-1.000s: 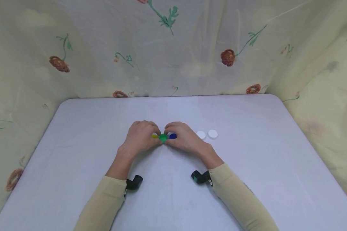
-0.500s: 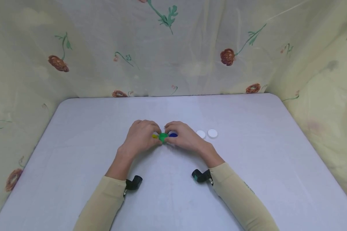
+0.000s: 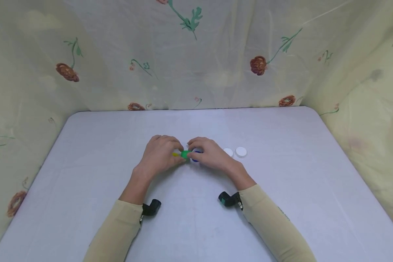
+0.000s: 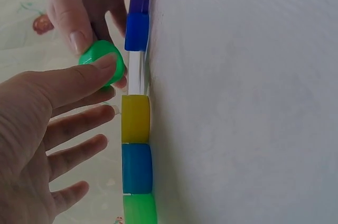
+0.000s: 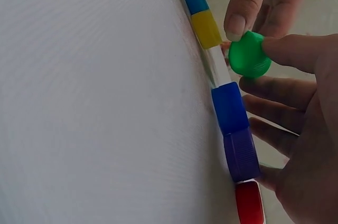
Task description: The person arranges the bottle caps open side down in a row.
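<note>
A green bottle cap [image 3: 185, 154] is held between both hands, above a gap in a row of coloured caps. My left hand [image 3: 160, 153] pinches it, with the thumb across it in the left wrist view. My right hand [image 3: 211, 154] also pinches it between thumb and index finger from the other side. Left of the gap stand a yellow cap [image 4: 135, 119], a blue cap [image 4: 137, 168] and a light green cap [image 4: 140, 209]. Right of it are a dark blue cap [image 5: 229, 108], a purple cap [image 5: 241, 155] and a red cap [image 5: 249, 203]. My hands hide most of the row in the head view.
Two white caps [image 3: 241, 152] lie to the right of my right hand on the white table [image 3: 190, 225]. Something white [image 4: 136, 71] shows behind the gap in the wrist views. A flowered curtain [image 3: 216, 54] hangs round the table's back and sides.
The green cap has turned between the fingers: its hollow side faced up a second ago, and now a solid green side shows. The right hand has shifted slightly to the right.
</note>
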Demonstrator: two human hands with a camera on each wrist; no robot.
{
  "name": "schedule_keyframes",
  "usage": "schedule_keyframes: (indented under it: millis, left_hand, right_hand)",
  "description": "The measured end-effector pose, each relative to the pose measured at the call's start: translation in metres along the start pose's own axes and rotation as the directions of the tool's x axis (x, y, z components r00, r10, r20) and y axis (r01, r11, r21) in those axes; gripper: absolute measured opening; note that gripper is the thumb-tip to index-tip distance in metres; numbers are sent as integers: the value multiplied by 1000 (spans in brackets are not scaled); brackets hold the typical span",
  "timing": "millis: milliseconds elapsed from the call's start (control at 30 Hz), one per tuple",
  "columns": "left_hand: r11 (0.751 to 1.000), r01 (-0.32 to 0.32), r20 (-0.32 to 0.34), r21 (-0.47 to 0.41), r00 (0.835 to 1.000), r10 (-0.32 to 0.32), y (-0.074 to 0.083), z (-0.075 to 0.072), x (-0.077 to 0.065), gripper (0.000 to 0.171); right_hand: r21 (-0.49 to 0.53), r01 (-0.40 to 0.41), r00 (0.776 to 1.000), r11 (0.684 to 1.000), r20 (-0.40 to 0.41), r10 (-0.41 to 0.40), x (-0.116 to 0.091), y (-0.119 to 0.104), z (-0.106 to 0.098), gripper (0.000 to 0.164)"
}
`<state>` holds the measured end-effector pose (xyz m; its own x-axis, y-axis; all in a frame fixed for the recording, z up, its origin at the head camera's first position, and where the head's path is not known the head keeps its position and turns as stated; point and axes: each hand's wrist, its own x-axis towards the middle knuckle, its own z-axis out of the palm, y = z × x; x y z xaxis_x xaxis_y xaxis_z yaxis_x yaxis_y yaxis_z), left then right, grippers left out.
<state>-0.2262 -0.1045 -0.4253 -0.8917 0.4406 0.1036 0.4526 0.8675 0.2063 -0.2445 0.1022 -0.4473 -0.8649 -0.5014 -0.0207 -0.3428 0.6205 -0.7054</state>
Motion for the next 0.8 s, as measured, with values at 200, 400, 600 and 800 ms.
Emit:
schedule_keyframes:
  millis: [200,400,600,800]
  left_hand:
    - [1000,-15,-8,6,1000,15,-1,-1,0,24]
    - [1000,-24,-23,15,999,24,-2,-1,0,25]
    - [1000,-14,-24,-4,1000,14,-3,-1,0,24]
    - [1000,-17,-30,-25,999,16,-3,-2,0,22]
  right_hand:
    - [11,-15,1000,1000,0,15,0,1,-1,27]
    - [25,-16,1000,1000,3,16,0,-1,-2,32]
    - [24,-12,1000,1000,12,11,-1,-1,-3,34]
    - [1,10,1000,1000,9,-10,0,1,-3,33]
